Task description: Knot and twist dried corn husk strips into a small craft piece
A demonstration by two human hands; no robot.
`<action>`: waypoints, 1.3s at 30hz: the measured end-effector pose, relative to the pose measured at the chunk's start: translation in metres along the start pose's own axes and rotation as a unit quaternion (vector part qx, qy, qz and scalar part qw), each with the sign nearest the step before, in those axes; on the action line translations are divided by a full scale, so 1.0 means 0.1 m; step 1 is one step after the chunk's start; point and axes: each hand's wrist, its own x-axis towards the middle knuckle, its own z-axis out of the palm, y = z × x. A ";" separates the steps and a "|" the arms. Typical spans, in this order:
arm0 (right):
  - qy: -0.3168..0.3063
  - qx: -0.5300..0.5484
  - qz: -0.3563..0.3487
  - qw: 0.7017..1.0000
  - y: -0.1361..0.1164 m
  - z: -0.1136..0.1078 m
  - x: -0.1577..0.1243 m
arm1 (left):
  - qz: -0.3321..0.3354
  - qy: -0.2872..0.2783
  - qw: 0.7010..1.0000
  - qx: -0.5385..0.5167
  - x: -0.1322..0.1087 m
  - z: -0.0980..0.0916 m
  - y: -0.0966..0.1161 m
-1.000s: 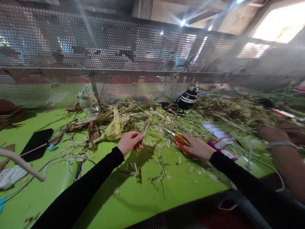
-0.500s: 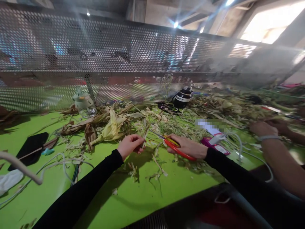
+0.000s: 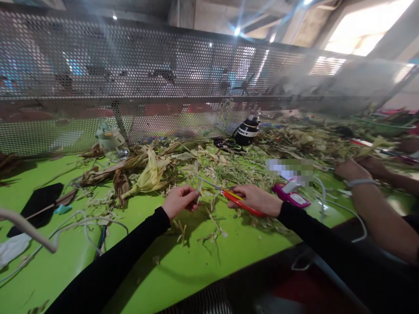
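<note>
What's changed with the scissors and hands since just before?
The right hand brought the scissors leftward, so their blades are now close to the husk strip. Nothing was let go; the left hand still pinches the strip. The phone and black bottle stayed put.

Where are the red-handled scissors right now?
In the head view, the scissors are just right of centre, held in the right hand, blades pointing toward the pale strip in the left hand.
</note>
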 end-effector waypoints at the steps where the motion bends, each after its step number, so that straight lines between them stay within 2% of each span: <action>1: 0.012 -0.006 0.006 1.000 0.07 0.01 0.01 | -0.001 0.003 1.000 0.001 0.00 0.00 0.00; 5: 0.060 -0.085 0.044 0.994 0.34 0.03 0.03 | 0.002 0.020 1.000 -0.010 -0.02 0.00 0.03; 7: 0.093 -0.137 0.062 0.984 0.36 0.04 0.04 | 0.006 0.023 0.999 -0.023 -0.03 0.00 0.04; 9: 0.162 -0.141 0.050 0.975 0.25 0.05 0.07 | 0.006 0.028 0.999 -0.037 -0.03 0.01 0.05; 10: 0.201 -0.111 0.026 0.973 0.14 0.07 0.11 | 0.006 0.031 0.999 -0.044 -0.04 0.02 0.06; 11: 0.215 -0.052 -0.003 0.975 0.02 0.10 0.15 | 0.006 0.035 0.998 -0.051 -0.04 0.03 0.06; 13: 0.202 0.091 -0.064 0.973 -0.24 0.19 0.27 | 0.005 0.042 0.997 -0.058 -0.05 0.04 0.08; 15: 0.232 0.196 -0.091 0.949 -0.43 0.30 0.43 | 0.002 0.048 0.997 -0.057 -0.07 0.05 0.11; 17: 0.239 0.269 -0.110 0.927 -0.54 0.41 0.58 | 0.001 0.056 0.997 -0.055 -0.07 0.05 0.12; 20: 0.219 0.330 -0.130 0.909 -0.55 0.53 0.74 | 0.013 0.074 0.996 -0.057 -0.04 0.00 0.13; 23: 0.228 0.332 -0.142 0.904 -0.52 0.60 0.79 | 0.013 0.078 0.995 -0.058 0.02 -0.09 0.10; 27: 0.261 0.278 -0.162 0.910 -0.50 0.66 0.76 | -0.016 0.053 0.995 -0.077 0.09 -0.16 0.03; 31: 0.252 0.282 -0.152 0.913 -0.45 0.72 0.73 | -0.033 0.035 0.996 -0.081 0.09 -0.14 0.02; 35: 0.250 0.273 -0.138 0.919 -0.44 0.72 0.71 | -0.023 0.034 0.998 -0.047 0.06 -0.10 0.02; 39: 0.242 0.231 -0.172 0.927 -0.47 0.67 0.69 | -0.015 0.052 0.998 -0.031 0.06 -0.10 0.01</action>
